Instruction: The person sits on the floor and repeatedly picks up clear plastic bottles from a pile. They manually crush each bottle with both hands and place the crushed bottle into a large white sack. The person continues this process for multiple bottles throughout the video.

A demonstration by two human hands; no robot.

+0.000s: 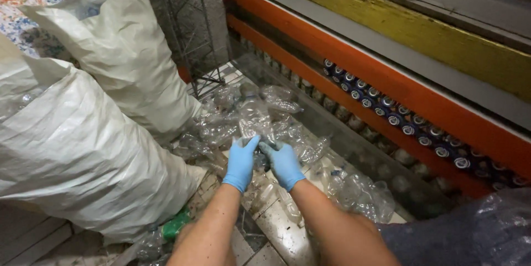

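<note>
A: What lies at the centre of the frame?
B: A crushed clear bottle (pixel 260 158), at the near edge of the bottle pile (pixel 249 116), between the two gloved hands.

A: How do the hands meet it?
B: Left hand (pixel 241 162), in a blue glove, has its fingers extended and close together, tips on the bottle's upper left. Right hand (pixel 284 163), likewise gloved, curls its fingers around the bottle's right end. Whether either grip is fully closed cannot be told; the bottle is largely hidden.

A: What surrounds the bottle?
B: The pile of flattened clear bottles runs from the centre toward the lower right, resting on a floor of pale slats (pixel 279 233). More clear bottles (pixel 359 191) lie right of the right forearm.

A: And farther out?
B: Two large white woven sacks: one (pixel 77 155) fills the left of the frame, the other (pixel 127 50) stands at the upper left. A green bottle (pixel 176 224) shows at the lower left under the near sack. An orange beam (pixel 387 80) crosses the upper right diagonally, with a row of blue cans (pixel 398 119) below it.
</note>
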